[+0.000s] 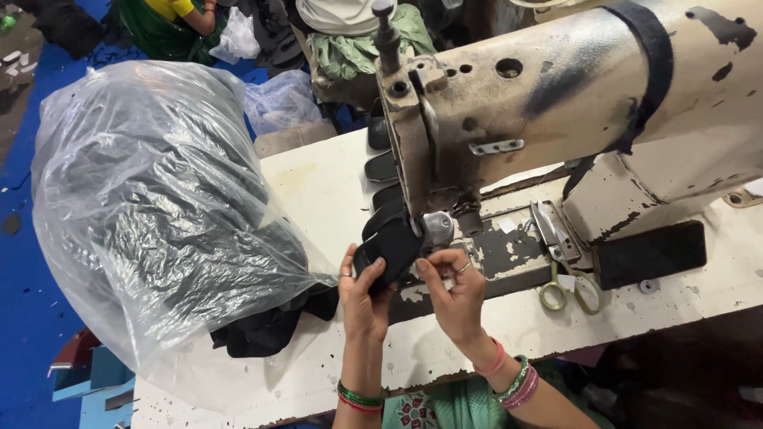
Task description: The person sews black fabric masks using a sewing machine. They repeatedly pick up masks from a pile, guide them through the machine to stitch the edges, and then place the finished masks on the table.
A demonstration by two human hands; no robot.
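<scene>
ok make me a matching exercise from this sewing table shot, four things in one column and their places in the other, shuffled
Things:
1. black fabric piece
2. scissors
3. clear plastic bag
4. sewing machine

Places:
A. flat on the table, right of the needle area
B. bulging at the table's left end, full of dark cloth
C. held between the left hand and right hand
D. standing over the white table, worn cream paint

Pairs: 1-C, 2-A, 3-B, 4-D

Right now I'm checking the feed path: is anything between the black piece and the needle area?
Nothing visible: both hands, left hand and right hand, hold the black piece directly against the presser foot.
</scene>
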